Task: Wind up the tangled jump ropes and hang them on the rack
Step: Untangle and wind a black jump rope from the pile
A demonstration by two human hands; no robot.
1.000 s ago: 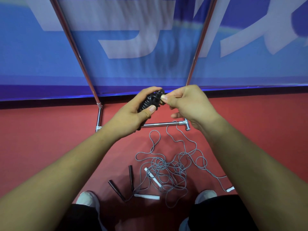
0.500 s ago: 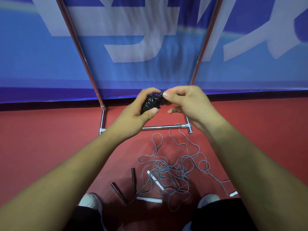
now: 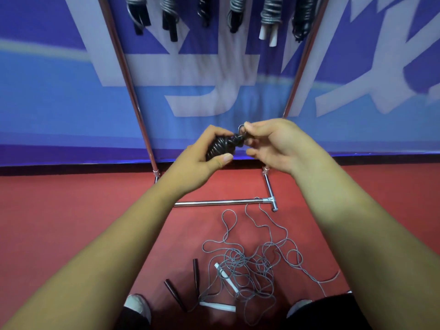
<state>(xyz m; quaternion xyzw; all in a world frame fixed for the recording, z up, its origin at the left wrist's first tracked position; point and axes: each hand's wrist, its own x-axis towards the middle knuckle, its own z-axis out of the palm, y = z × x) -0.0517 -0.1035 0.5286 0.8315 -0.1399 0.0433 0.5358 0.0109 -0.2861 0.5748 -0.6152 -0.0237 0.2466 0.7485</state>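
Note:
My left hand (image 3: 202, 160) grips a wound black jump rope bundle (image 3: 220, 147) at chest height. My right hand (image 3: 273, 144) pinches a small loop (image 3: 241, 128) at the bundle's top end between thumb and forefinger. On the red floor below lies a tangle of grey jump ropes (image 3: 250, 265) with white handles (image 3: 225, 277) and dark handles (image 3: 195, 270). The metal rack (image 3: 133, 96) stands in front of me, and several wound ropes (image 3: 270, 15) hang from its top.
The rack's base bar (image 3: 221, 203) lies on the floor just beyond the tangle. A blue banner (image 3: 47, 91) covers the wall behind. My shoes (image 3: 138, 306) stand on either side of the tangled ropes.
The camera has tilted up, bringing the hanging ropes into view. My right hand has pulled a small loop out from the top of the black bundle.

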